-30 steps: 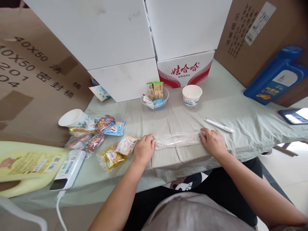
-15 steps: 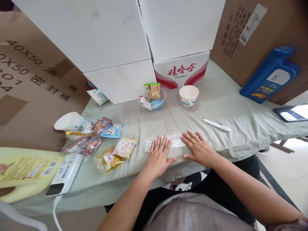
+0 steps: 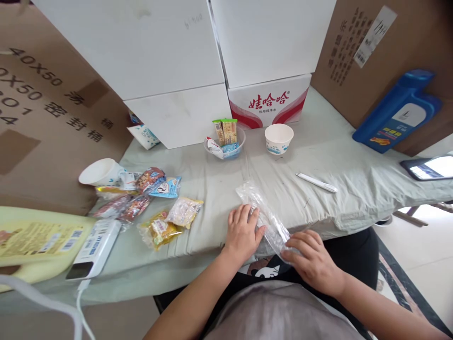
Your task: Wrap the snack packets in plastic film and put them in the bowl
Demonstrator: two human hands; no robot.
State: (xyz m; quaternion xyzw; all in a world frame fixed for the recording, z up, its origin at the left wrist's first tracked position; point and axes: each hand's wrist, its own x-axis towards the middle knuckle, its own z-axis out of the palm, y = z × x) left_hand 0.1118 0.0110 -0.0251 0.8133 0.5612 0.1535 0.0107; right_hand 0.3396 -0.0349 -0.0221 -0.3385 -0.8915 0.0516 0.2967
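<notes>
A flattened strip of clear, crinkled plastic film (image 3: 266, 215) lies slantwise over the front part of the cloth, its near end past the table edge. That near end is held in my right hand (image 3: 314, 259), with the fingers bent around it. My left hand (image 3: 242, 232) rests palm down beside the strip, fingers slightly bent and thumb apart, the fingertips touching its left side. To the right lies a slim white pen-like tool (image 3: 316, 182); I cannot make out its kind. Left of my left hand are wrapped snacks (image 3: 184, 211).
A paper bowl (image 3: 279, 139) and a clear bowl of snacks (image 3: 233, 150) stand near stacked white boxes (image 3: 180, 113). At left are a tipped paper bowl (image 3: 101, 172), a white device (image 3: 95, 250) and a yellow jug (image 3: 46, 241). A blue bottle (image 3: 398, 113) and phone (image 3: 430, 167) are at right.
The plastic strip has turned from lying across the table to a slant, its right end drawn toward me. My right hand has moved nearer and closed on that end; my left hand shifted slightly right.
</notes>
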